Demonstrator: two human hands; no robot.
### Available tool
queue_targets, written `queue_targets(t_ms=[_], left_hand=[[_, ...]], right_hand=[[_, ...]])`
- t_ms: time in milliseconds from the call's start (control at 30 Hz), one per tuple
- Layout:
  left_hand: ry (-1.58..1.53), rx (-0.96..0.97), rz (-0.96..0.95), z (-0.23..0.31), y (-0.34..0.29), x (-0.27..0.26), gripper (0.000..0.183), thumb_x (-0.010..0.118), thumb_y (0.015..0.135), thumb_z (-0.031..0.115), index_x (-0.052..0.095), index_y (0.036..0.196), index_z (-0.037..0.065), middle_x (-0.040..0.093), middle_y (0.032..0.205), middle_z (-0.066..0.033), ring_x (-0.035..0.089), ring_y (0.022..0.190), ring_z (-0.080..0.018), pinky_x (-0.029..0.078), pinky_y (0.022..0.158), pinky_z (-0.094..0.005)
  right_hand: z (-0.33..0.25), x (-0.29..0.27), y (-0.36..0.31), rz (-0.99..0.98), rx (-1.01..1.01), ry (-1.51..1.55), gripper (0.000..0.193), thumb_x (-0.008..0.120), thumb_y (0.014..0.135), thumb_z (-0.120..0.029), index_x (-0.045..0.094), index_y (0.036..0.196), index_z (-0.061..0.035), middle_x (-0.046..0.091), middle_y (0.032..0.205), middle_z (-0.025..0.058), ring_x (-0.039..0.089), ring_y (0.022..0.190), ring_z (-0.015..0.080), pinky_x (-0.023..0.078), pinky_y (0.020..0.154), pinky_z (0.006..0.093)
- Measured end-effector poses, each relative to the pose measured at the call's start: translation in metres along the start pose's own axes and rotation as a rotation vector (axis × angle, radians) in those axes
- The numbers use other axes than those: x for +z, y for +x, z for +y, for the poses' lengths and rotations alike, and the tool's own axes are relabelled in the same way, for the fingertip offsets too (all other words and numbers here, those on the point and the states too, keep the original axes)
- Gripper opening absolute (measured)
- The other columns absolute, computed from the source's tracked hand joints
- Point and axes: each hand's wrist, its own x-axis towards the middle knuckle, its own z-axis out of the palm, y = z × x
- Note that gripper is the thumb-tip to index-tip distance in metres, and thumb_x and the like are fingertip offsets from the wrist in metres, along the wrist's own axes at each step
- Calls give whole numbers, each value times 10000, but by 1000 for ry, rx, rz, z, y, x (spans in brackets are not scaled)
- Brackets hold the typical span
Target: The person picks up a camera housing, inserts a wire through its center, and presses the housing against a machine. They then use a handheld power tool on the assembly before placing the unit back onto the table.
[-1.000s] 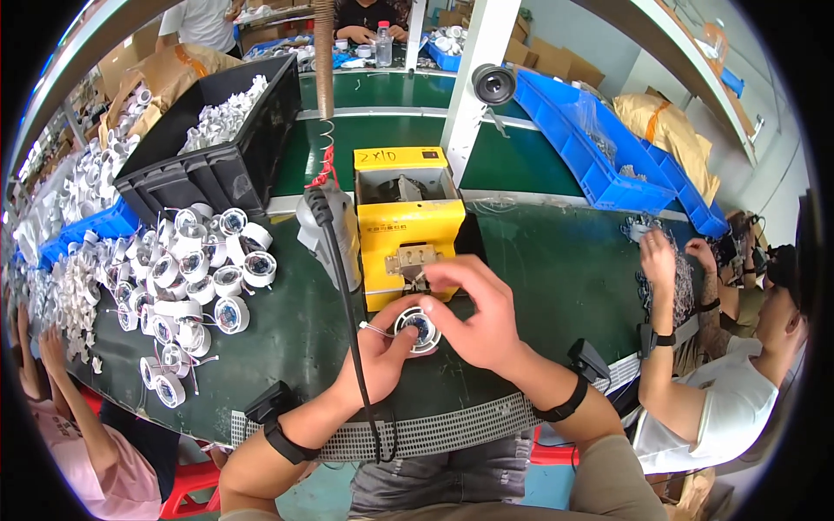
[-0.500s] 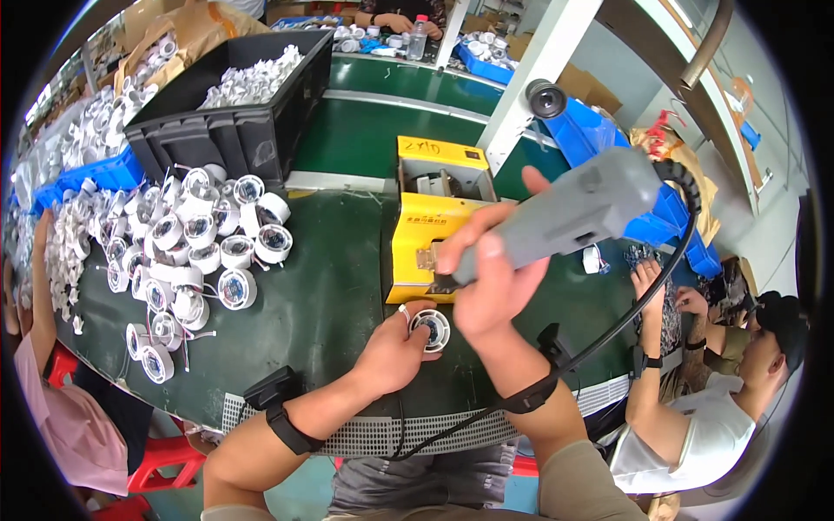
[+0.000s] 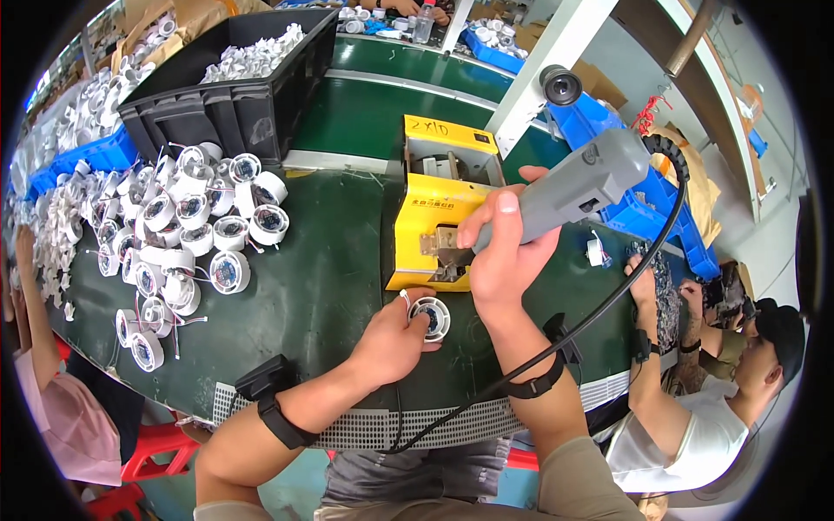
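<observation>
My left hand [image 3: 385, 346] is closed on a white round housing [image 3: 440, 331] with a small circuit board inside, holding it against the green table just before the yellow box-shaped machine [image 3: 433, 221]. A thin white lead stands up beside my thumb. In my right hand [image 3: 508, 269] is a grey electric screwdriver [image 3: 569, 187], tilted with its cabled end up to the right. Its nose points at the metal bracket [image 3: 447, 246] on the machine's front; my fingers hide part of the nose, and whether it touches I cannot tell.
A heap of similar white housings [image 3: 193, 211] lies left, before a black bin [image 3: 187, 122] of small white parts. The screwdriver's black cable [image 3: 599, 317] crosses my right forearm. One housing [image 3: 595, 252] sits right, near blue trays [image 3: 647, 204] and a co-worker [image 3: 695, 417].
The whole view has shifted slightly. The screwdriver's nose remains at the machine's front bracket, with my right grip turned a little. My left hand keeps the housing at the same spot.
</observation>
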Motion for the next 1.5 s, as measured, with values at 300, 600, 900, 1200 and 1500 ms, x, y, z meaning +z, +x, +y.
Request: queue_targets(t_ms=[300,600,900,1200,1500], left_hand=[[-57,-57,8,4,1,0,331,398,969,21,431,1290,-52,565,1105,-144,651,910,-227,594,831,-332],[-79,-60,1,8,0,0,314,380,977,23,447,1276,-50,561,1139,-142,643,940,-227,587,855,-337],[-117,-20,29,4,-1,1,306,416,961,40,470,1245,-60,591,1059,-155,661,863,-209,597,779,-312],[-101,-6,41,7,-4,2,297,412,958,34,476,1231,-66,594,1061,-153,660,883,-211,595,783,-307],[206,35,-101,18,-3,-19,308,471,903,71,565,1168,-56,665,937,-177,689,798,-218,571,696,-336]], right_hand=[[0,-9,-6,-58,6,47,314,491,938,-144,348,1159,29,484,651,74,478,453,142,430,438,288],[-19,-23,-40,-78,155,132,402,512,913,-181,331,1223,0,468,716,75,467,457,148,450,433,304],[-15,-19,-50,-107,207,162,409,522,923,-188,333,1225,12,489,721,81,490,470,154,460,444,306],[-8,-23,-58,-185,207,171,396,536,914,-202,340,1191,1,489,728,93,503,487,160,469,469,312],[-6,-34,-62,-296,220,360,516,592,908,-321,309,1235,-40,509,772,103,531,530,175,487,497,315]])
